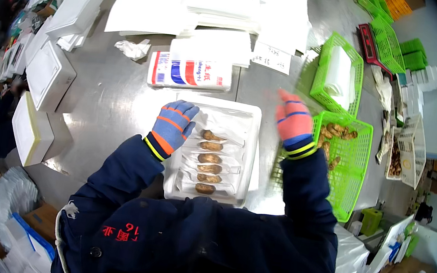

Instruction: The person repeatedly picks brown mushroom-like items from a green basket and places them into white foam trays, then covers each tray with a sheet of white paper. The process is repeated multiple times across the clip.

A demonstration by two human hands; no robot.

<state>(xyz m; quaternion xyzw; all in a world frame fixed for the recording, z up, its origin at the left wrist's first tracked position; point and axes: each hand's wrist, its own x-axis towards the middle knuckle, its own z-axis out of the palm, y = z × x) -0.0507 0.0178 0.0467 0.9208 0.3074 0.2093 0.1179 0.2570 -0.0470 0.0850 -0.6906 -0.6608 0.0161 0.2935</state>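
A white foam box (253, 153), lined with white paper, lies in front of my body. Several brown mushrooms (210, 159) sit in it in a column, with folds of paper (232, 159) between them. My left hand (173, 124), in a blue knit glove with orange stripes, rests over the box's upper left edge by the paper; its fingertips are partly hidden. Blurred, my right hand (294, 119) in a pink glove with blue stripes hovers right of the box, near a green plastic basket (350, 179). No object shows in it. Loose mushrooms (336, 130) lie in that basket.
A pack of tissue paper (191, 76) and a crumpled paper (133, 48) lie beyond the box. Paper sheets (153, 1) are stacked at the back. Another green basket (319, 83) holds white paper (338, 73). Foam boxes (50, 75) line the left; a red scale (369, 44) stands right.
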